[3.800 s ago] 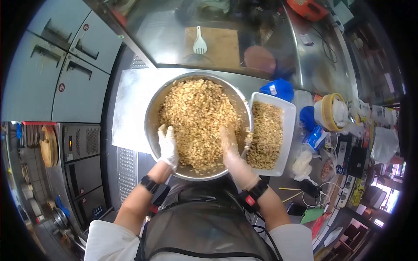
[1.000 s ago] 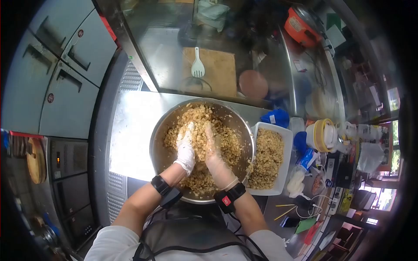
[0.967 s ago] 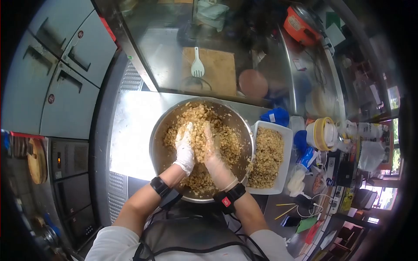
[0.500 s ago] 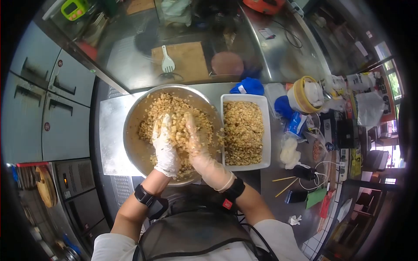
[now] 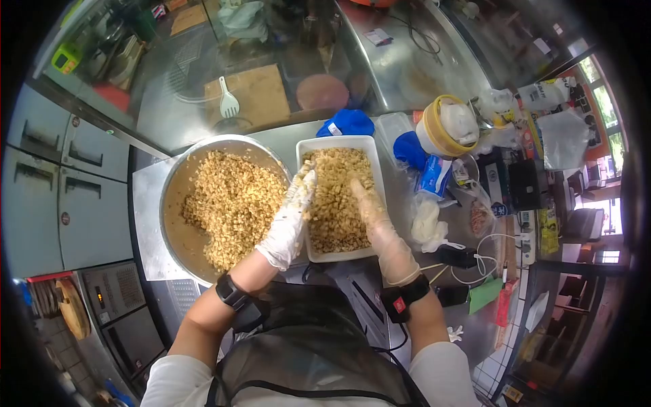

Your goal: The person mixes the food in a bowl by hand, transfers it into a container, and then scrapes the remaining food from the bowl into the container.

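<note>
Both my hands wear thin, clear gloves with bits of food stuck to them. My left hand (image 5: 293, 214) is over the left rim of the white rectangular tray (image 5: 378, 163), palm turned inward, fingers stretched out. Opposite it, my right hand (image 5: 375, 216) reaches over the tray's right side with fingers extended and tips at the food. Chopped, yellowish-brown crumbly food (image 5: 337, 220) fills the tray, slightly blurred between my hands. To the left, a large round metal bowl (image 5: 169, 197) holds a heap of the same chopped mixture (image 5: 234, 203).
Behind the bowl, a white slotted spatula (image 5: 229, 105) lies on a brown board (image 5: 261, 102). A blue cloth item (image 5: 349, 123) touches the tray's back area. At right are a yellow-rimmed tub (image 5: 434, 136), a blue packet (image 5: 435, 175), white gloves (image 5: 428, 224) and cables.
My hands have moved right, from scooping the mixture in the bowl to above the tray, and have spread apart. The camera view has shifted to the right.
</note>
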A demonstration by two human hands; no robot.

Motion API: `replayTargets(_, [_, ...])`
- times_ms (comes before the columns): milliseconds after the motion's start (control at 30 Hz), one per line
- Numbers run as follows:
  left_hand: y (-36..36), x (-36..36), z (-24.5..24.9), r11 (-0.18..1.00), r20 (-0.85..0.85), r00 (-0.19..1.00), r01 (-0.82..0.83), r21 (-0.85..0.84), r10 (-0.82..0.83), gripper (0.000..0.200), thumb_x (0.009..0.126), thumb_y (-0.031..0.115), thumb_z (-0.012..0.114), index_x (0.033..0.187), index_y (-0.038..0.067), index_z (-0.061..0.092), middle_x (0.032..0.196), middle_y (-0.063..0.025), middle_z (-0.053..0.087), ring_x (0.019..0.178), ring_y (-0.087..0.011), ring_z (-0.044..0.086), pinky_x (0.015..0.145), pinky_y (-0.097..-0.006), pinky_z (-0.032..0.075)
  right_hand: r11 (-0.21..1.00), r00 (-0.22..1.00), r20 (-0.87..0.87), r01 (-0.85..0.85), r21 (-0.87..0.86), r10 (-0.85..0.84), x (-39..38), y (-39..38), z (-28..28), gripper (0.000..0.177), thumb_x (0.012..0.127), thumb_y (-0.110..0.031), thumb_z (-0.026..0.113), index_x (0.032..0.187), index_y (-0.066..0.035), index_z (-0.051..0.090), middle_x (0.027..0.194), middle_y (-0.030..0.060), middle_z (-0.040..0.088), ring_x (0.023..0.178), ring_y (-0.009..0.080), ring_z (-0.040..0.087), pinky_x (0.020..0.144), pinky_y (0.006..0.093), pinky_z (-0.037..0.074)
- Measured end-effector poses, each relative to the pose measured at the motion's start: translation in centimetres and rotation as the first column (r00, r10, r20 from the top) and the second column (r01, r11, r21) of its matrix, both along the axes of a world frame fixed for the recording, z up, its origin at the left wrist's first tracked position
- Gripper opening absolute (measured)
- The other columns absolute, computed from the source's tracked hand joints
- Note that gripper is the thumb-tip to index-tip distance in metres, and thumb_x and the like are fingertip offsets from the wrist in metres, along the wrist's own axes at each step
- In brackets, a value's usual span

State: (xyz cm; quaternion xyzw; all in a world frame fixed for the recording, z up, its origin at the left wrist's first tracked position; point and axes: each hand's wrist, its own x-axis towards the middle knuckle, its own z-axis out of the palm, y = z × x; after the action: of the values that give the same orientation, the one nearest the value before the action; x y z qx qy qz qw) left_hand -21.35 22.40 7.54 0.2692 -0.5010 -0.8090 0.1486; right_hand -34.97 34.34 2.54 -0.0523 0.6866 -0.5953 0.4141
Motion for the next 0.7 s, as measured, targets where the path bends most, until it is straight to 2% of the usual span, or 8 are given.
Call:
replayTargets(100, [-1.5,0.5,-0.2,0.997,0.029,1.0,0.008,-0.078,-0.006,0.059,0.095,0.049,0.046,0.145,0.021,0.031,0.151,0.0001,0.024,0.133,-0.0306,0.028,0.105,-0.0483,0.031,0.968,0.974,-0.147,-0.139,0.211,0.172,-1.4,-0.8,-2.3,0.045,0.088,-0.038,0.059,0.122,-0.008,0.06,0.112,0.0096,0.062,0.106,0.0218,0.055,0.097,0.0323,0.039])
replayTargets(167, [-2.4,1.6,0.3,0.999,0.017,0.999,-0.034,0.013,0.034,0.056,0.096,0.045,0.046,0.144,0.02,0.033,0.151,0.0001,0.023,0.131,-0.028,0.032,0.104,-0.0472,0.033,0.872,0.448,-0.749,-0.271,0.407,0.488,-1.7,-1.9,-3.2,0.042,0.085,-0.037,0.059,0.116,-0.008,0.063,0.126,0.0147,0.055,0.122,0.0301,0.046,0.104,0.0382,0.035])
replayTargets(200, [-3.2,2.0,-0.1,0.971,0.087,0.996,0.03,-0.236,-0.009,0.054,0.096,0.042,0.047,0.144,0.019,0.033,0.15,-0.0005,0.025,0.129,-0.0245,0.036,0.103,-0.0459,0.034,0.872,0.453,-0.745,-0.279,0.403,0.489,-1.6,-1.9,-3.9,0.042,0.085,-0.037,0.059,0.116,-0.008,0.063,0.126,0.0147,0.055,0.122,0.0301,0.046,0.104,0.0382,0.035])
replayTargets(267, [-3.6,3.2,-0.3,0.992,0.109,0.991,-0.067,-0.107,0.079,0.051,0.097,0.037,0.047,0.143,0.017,0.035,0.149,-0.0013,0.028,0.129,-0.0236,0.038,0.102,-0.0442,0.035,0.742,0.034,-0.752,-0.199,0.641,0.659,-1.0,-1.9,-4.9,0.041,0.081,-0.039,0.061,0.114,-0.015,0.063,0.129,0.0147,0.051,0.125,0.0369,0.041,0.105,0.0513,0.031])
replayTargets(500, [-4.1,5.3,-3.2,0.967,0.068,0.965,-0.255,-0.002,0.254,0.056,0.086,0.03,0.068,0.135,0.014,0.045,0.141,-0.0154,0.039,0.131,-0.0208,0.037,0.106,-0.0391,0.034,0.512,0.069,-0.525,-0.362,0.779,0.848,1.3,4.0,-2.1,0.046,0.079,-0.042,0.063,0.12,-0.02,0.059,0.136,0.0145,0.044,0.134,0.0387,0.028,0.108,0.0555,0.024])
replayTargets(533, [-3.8,5.4,-2.7,0.873,0.228,0.956,-0.054,-0.486,0.186,0.067,0.079,0.034,0.073,0.136,0.014,0.043,0.144,-0.0195,0.034,0.134,-0.0279,0.032,0.108,-0.0405,0.031,0.489,0.014,-0.516,-0.345,0.801,0.856,1.3,4.4,-2.0,0.047,0.078,-0.042,0.064,0.119,-0.021,0.059,0.137,0.0144,0.043,0.134,0.0383,0.028,0.107,0.0572,0.023])
replayTargets(567, [-3.4,5.5,-2.0,0.551,0.396,0.895,0.23,-0.802,0.203,0.078,0.073,0.038,0.078,0.138,0.014,0.041,0.146,-0.0235,0.028,0.136,-0.035,0.027,0.11,-0.0418,0.028,0.469,-0.041,-0.507,-0.326,0.821,0.861,1.2,4.3,-2.0,0.047,0.077,-0.042,0.066,0.119,-0.022,0.06,0.138,0.0144,0.042,0.134,0.0379,0.028,0.107,0.0588,0.022])
replayTargets(700, [-1.9,4.5,-2.7,0.144,0.536,0.841,0.524,-0.84,0.069,0.095,0.062,0.042,0.083,0.142,0.024,0.036,0.15,-0.0256,0.016,0.138,-0.048,0.013,0.111,-0.0563,0.015,0.481,-0.092,-0.513,-0.238,0.844,0.854,-0.2,1.6,-2.5,0.045,0.075,-0.039,0.067,0.116,-0.022,0.06,0.139,0.0149,0.041,0.134,0.0368,0.029,0.107,0.0606,0.021])
